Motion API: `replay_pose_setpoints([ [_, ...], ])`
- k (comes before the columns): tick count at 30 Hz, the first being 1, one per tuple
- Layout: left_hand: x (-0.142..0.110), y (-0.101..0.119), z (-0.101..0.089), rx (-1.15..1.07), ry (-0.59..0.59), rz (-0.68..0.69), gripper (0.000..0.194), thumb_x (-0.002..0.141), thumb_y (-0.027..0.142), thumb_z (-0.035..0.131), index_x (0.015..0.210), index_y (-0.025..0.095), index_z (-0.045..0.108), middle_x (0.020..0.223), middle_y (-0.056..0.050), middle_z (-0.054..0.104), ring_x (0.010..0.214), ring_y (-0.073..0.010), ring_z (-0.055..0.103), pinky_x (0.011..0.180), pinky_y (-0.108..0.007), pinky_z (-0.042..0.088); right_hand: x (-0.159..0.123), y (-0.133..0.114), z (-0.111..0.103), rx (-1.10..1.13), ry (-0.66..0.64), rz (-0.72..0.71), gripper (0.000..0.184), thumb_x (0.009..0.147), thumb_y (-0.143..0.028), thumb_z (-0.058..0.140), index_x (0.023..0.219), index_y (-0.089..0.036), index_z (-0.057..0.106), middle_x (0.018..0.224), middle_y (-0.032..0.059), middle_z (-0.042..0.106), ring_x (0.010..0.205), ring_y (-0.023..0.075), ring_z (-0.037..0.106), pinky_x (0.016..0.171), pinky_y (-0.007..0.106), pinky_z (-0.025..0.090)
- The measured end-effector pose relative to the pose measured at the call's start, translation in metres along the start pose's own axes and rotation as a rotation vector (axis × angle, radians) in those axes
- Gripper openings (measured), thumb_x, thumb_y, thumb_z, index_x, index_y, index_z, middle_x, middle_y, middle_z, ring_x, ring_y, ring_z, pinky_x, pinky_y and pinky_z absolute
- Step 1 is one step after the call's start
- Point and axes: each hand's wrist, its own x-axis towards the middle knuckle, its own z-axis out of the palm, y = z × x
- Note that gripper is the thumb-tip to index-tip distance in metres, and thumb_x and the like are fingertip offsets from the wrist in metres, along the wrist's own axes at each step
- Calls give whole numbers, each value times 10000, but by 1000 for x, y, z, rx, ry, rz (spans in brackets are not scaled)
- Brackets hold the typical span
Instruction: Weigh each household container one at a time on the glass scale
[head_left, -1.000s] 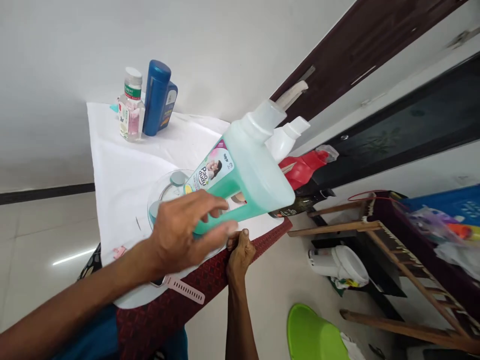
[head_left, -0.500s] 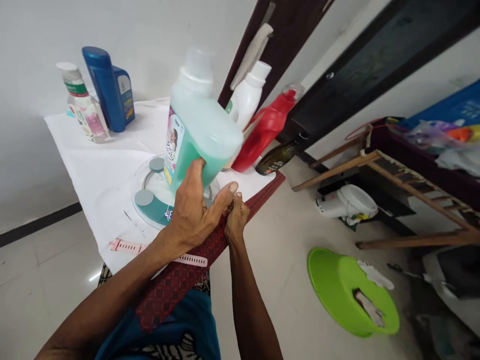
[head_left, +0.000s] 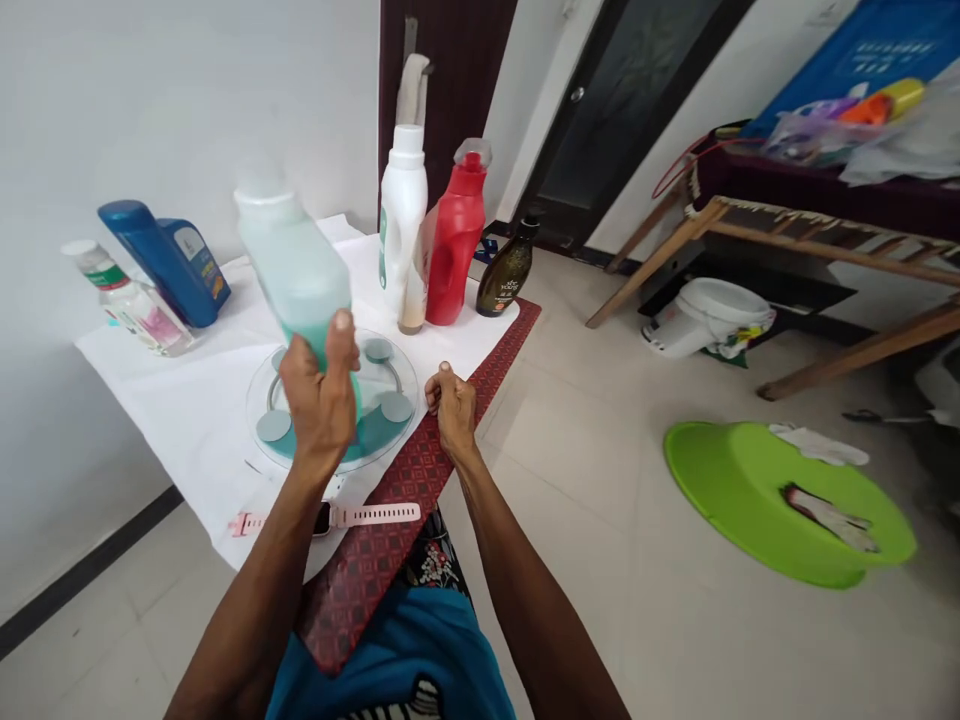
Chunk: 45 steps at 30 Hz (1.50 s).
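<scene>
My left hand (head_left: 322,405) is wrapped round the lower part of a pale green detergent bottle (head_left: 300,265), thumb upward. The bottle is tilted and blurred above a round glass scale (head_left: 375,435) with grey pads and a teal band; whether its base touches the glass is hidden behind my hand. My right hand (head_left: 454,408) is closed in a fist at the table's red patterned edge, with nothing visible in it. A pink-strapped watch (head_left: 375,514) lies near the front, partly covered by my left forearm.
At the left stand a clear bottle (head_left: 135,305) and a blue bottle (head_left: 169,262). A white bottle (head_left: 403,210), a red bottle (head_left: 456,240) and a dark bottle (head_left: 510,270) stand at the right back. A green basin (head_left: 727,500) and white bucket (head_left: 709,310) are on the floor.
The view has turned to the right. The detergent bottle and my left hand have shifted left, apart from my right hand, and the bottle's label no longer shows. More of the scale is visible.
</scene>
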Motion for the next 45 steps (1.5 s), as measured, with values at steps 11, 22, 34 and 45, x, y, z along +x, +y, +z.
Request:
replay_pose_setpoints([
  [11,20,18,-39,-22,312,-118,496,817,474,878,599,220,512,532,41,441,480,-130,424,476,-302,347,-2,-13,-8,-13,-87,-2,689,1022,-817,435,690,-236,599,580,-15,543,552,146,498,590,307,377],
  [22,117,8,4,-175,394,-130,637,630,600,912,686,240,388,585,59,338,475,-99,308,419,-252,227,-1,-14,-11,-17,-168,83,694,1050,-822,370,698,-250,540,596,-29,487,563,148,482,607,313,377],
  [34,221,-101,126,-143,318,-214,587,909,700,661,684,269,334,604,42,385,485,-114,361,458,-277,317,1,-11,-12,-38,-110,47,667,1068,-791,402,677,-272,552,599,4,588,545,179,563,592,315,448],
  [45,218,-138,145,102,161,-198,548,1135,557,476,688,247,411,607,4,459,590,-145,512,633,-321,462,2,-14,-20,-176,-103,104,711,1027,-829,438,660,-266,669,549,26,603,498,194,573,536,315,464],
])
